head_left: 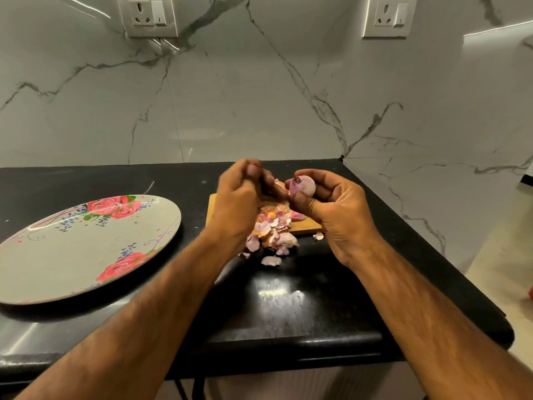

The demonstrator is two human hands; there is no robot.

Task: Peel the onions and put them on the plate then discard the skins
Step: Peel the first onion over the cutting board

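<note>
Black desk (288,307): flowered plate (86,249) lying at left; left hand (239,197) raised, fingers curled and blurred, grasp cannot be told; onion skins (271,229) heaped over wooden board (307,225) and desk, beneath both hands; right hand (331,206) grips pink onion (302,184) above board.

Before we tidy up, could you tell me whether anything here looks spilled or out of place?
Yes: a few onion skins lie off the near edge of the wooden cutting board, loose on the black countertop beyond the main pile. Nothing else stands out.
</note>
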